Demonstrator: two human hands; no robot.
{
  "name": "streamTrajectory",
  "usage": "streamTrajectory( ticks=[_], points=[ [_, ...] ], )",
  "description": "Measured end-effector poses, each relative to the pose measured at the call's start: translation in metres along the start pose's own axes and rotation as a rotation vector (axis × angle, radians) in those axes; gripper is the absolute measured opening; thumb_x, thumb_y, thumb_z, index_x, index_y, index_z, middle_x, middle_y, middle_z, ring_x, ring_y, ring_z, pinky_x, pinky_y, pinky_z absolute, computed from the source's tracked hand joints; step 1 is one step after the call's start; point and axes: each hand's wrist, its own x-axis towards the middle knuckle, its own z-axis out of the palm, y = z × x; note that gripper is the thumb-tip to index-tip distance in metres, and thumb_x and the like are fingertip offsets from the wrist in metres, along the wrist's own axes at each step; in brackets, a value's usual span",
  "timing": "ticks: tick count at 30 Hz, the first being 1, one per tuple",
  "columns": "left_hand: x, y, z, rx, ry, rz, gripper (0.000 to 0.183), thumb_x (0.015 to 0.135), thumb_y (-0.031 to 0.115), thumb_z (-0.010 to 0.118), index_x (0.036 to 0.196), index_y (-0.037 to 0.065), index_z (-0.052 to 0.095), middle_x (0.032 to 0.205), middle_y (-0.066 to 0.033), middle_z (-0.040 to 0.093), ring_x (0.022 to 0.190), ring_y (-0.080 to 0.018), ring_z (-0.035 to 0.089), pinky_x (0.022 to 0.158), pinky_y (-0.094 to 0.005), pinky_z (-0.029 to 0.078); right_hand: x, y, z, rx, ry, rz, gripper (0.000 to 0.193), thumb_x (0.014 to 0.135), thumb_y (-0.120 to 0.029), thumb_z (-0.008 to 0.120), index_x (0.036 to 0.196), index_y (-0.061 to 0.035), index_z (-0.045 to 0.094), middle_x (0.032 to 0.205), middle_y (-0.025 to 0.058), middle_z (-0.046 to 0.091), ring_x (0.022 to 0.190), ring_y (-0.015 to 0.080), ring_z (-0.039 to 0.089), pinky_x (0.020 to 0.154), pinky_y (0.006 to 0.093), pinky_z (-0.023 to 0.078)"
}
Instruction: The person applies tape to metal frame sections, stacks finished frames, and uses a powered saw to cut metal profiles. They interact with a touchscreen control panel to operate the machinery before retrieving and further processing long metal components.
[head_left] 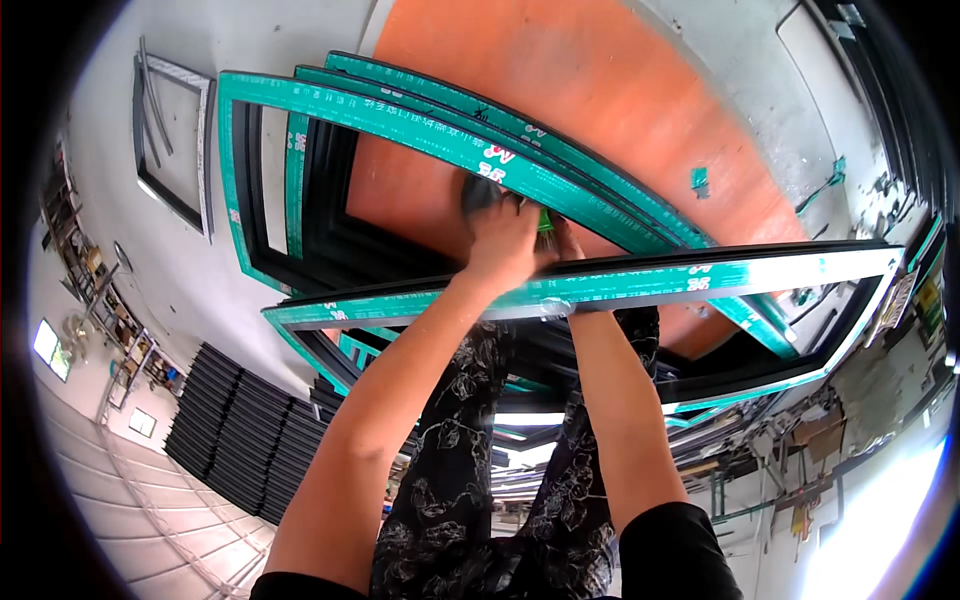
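My left hand (505, 238) reaches over the nearest window frame with curled fingers. A dark grey rounded thing (480, 192) lies against its far side; what the hand grips is hidden. Just right of those fingers shows a small bright green thing (545, 222), its kind unclear. Part of my right hand (569, 242) shows beside it, the rest blocked by the near window frame (640, 288), which crosses in front of my wrist. That frame is black, faced with green and pale film. Beyond it several more green-filmed window frames (400, 115) lean or lie overlapping.
An orange board (600, 110) lies under the frames, with a green film scrap (699, 182) on it. A separate bare frame (175, 140) is at the far left. Dark stacked profiles (240, 430) stand lower left; more long profiles (900, 100) line the right.
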Motion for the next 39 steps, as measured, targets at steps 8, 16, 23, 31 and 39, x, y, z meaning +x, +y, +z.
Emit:
streamTrajectory(
  ticks=[8,16,23,31,39],
  points=[
    [-0.006,-0.026,0.004,-0.144,0.007,-0.193,0.065,0.071,0.02,0.081,0.121,-0.001,0.044,0.108,-0.0253,0.057,0.099,-0.0439,0.057,0.082,-0.0502,0.05,0.004,0.029,0.032,0.024,-0.113,0.041,0.046,0.097,-0.043,0.054,0.13,-0.0118,0.055,0.12,0.0045,0.065,0.102,0.0182,0.062,0.086,0.0307,0.051],
    [0.005,-0.026,0.018,-0.062,-0.12,-0.214,0.052,0.072,0.032,0.079,0.107,0.0,0.058,0.095,-0.0221,0.066,0.091,-0.0409,0.064,0.078,-0.0484,0.052,0.018,0.031,-0.017,0.127,-0.279,0.048,0.047,0.099,-0.041,0.053,0.131,-0.0078,0.055,0.124,0.0047,0.064,0.106,0.0183,0.061,0.094,0.033,0.047],
    [0.007,-0.047,0.036,-0.129,-0.087,-0.179,0.041,0.075,0.035,0.073,0.097,0.002,0.066,0.095,-0.0228,0.067,0.093,-0.0405,0.063,0.078,-0.048,0.051,-0.037,0.046,-0.031,0.171,0.056,-0.158,0.035,0.093,-0.036,0.059,0.112,-0.0063,0.059,0.106,0.0116,0.065,0.094,0.022,0.063,0.084,0.0373,0.052],
    [-0.004,-0.029,-0.001,-0.115,0.032,-0.155,0.044,0.077,0.038,0.075,0.098,0.002,0.061,0.087,-0.0185,0.067,0.083,-0.0378,0.065,0.071,-0.0475,0.052,-0.138,0.066,0.052,-0.116,0.266,-0.147,0.011,0.087,0.002,0.061,0.089,-0.0019,0.051,0.087,0.0098,0.061,0.082,0.0216,0.063,0.079,0.0369,0.054],
    [-0.075,0.084,-0.096,-0.512,-0.199,0.0,0.042,0.075,0.02,0.079,0.108,0.005,0.059,0.097,-0.0109,0.064,0.093,-0.0266,0.064,0.083,-0.0379,0.05,-0.146,0.055,0.046,-0.163,0.321,-0.118,0.009,0.09,-0.001,0.06,0.097,-0.0028,0.055,0.089,0.0076,0.062,0.085,0.0183,0.064,0.082,0.0323,0.054]
  ],
)
